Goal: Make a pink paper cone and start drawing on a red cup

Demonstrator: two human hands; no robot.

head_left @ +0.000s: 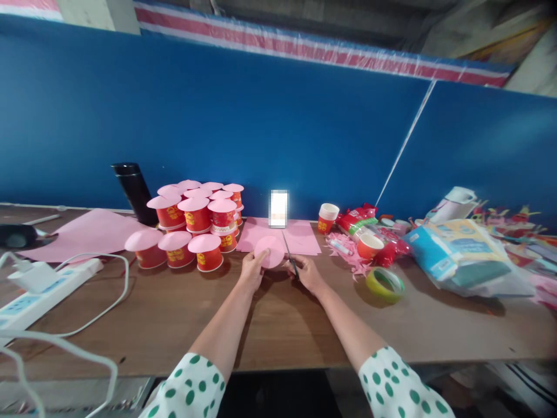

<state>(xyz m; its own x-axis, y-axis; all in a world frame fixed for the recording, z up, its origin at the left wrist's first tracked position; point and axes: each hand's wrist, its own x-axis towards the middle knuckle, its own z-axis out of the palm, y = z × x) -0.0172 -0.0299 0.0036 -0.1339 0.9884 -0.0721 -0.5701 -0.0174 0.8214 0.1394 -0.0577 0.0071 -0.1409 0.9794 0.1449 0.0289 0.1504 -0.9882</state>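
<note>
Pinched in my left hand point(253, 270) is a round piece of pink paper point(270, 253), held up above the table. My right hand point(308, 273) grips a pair of scissors point(290, 258), its blades pointing up and away beside the right edge of the paper disc. Behind both hands lie pink paper sheets point(304, 237) flat on the table, with a bright blurred-out phone-like rectangle point(278, 208) standing at their back edge. To the left, red paper cups point(206, 259) stand upside down in stacked rows, topped with pink paper discs point(194, 204).
A power strip point(52, 293) with white cables and a black flask point(136, 194) are on the left. Nested cups point(327, 217), a single cup point(369, 246), yellow-green tape point(384, 285), pink scraps point(346, 249) and a blue plastic package point(461, 255) occupy the right. A blue partition point(278, 116) closes off the back.
</note>
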